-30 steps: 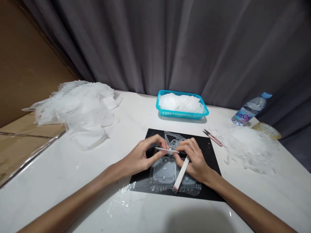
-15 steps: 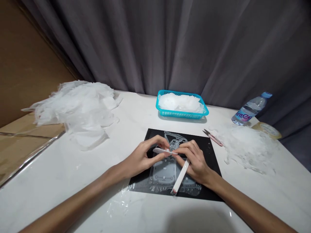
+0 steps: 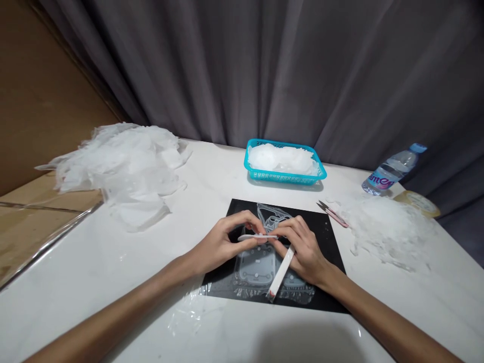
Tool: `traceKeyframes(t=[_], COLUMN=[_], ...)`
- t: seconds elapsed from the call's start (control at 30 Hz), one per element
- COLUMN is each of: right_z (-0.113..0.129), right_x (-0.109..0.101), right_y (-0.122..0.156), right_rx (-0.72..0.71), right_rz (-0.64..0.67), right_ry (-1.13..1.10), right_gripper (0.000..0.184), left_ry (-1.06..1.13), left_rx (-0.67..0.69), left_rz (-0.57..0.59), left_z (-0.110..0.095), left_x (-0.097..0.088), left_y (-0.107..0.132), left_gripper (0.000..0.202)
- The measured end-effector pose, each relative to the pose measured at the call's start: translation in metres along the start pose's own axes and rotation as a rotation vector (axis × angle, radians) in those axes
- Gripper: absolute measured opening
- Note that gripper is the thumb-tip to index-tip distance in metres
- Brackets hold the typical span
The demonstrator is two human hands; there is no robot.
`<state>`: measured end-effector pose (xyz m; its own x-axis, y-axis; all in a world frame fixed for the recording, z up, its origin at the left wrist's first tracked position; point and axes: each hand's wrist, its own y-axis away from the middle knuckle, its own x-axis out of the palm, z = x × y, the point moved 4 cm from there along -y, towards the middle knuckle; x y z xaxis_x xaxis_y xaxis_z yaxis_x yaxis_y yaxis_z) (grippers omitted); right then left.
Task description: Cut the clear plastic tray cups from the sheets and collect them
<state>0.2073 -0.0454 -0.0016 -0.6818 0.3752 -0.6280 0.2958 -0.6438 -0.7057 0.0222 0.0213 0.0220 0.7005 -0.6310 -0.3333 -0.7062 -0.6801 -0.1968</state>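
Observation:
Over a black mat on the white table, both of my hands pinch a small flat white piece between thumb and fingertips. My left hand grips its left end. My right hand grips its right end and also holds a white stick-like tool that slants down toward me, its lower tip reddish. Under the hands a clear plastic sheet with moulded shapes lies on the mat.
A turquoise basket of white pieces stands behind the mat. A heap of white film lies at the left, a flatter pile at the right. Small pink snips and a lying water bottle are right of the mat.
The hands have barely moved; the white piece sits a touch lower and more level between the fingertips. The view has shifted slightly.

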Motion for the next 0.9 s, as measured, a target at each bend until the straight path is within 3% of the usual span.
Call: traceKeyframes(t=[0.33, 0.57, 0.9], right_z=[0.0009, 0.0003, 0.0014], right_x=[0.0018, -0.0042, -0.0049], right_y=[-0.0002, 0.0000, 0.0006], right_rx=[-0.035, -0.027, -0.032], right_rz=[0.035, -0.057, -0.091], right_ry=[0.020, -0.003, 0.038], right_gripper=[0.012, 0.014, 0.011], left_ry=[0.114, 0.110, -0.058], left_rx=[0.032, 0.082, 0.022], left_rz=[0.023, 0.034, 0.017], left_z=[0.0022, -0.0030, -0.0040], left_x=[-0.0015, -0.0026, -0.0008], left_y=[-0.0007, -0.0020, 0.0000], left_gripper=[0.007, 0.005, 0.009])
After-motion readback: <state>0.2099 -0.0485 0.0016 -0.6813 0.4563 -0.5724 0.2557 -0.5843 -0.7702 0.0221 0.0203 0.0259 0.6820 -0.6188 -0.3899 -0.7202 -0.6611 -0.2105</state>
